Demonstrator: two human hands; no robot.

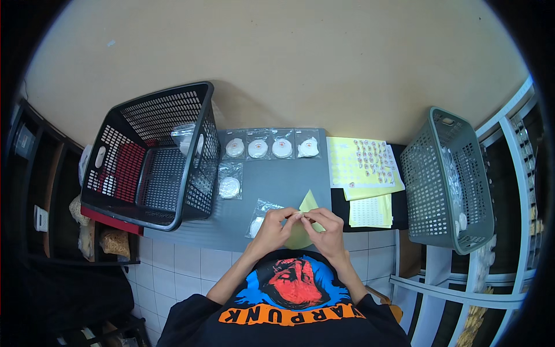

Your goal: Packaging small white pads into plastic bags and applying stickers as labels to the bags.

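My left hand (pixel 274 227) and my right hand (pixel 324 226) meet at the fingertips over the near edge of the grey table. Between them they pinch a yellow sheet (pixel 309 201), whose pointed corner sticks up past the fingers; what exactly the fingertips hold is too small to tell. Beside my left hand lies a clear plastic bag (pixel 256 225) with a white round item in it, partly covered by the hand. Farther back, several similar bags stand in a row, among them one bagged white disc (pixel 282 148) with a small round sticker. Another bagged disc (pixel 229 188) lies below the row's left end.
A black plastic basket (pixel 184 208) stands tilted at left, holding a clear bag. Yellow sticker sheets (pixel 338 173) and a smaller label sheet (pixel 370 211) lie at right on a black surface. Beyond them is a grey-green basket (pixel 416 191) with bagged items. Shelving flanks both sides.
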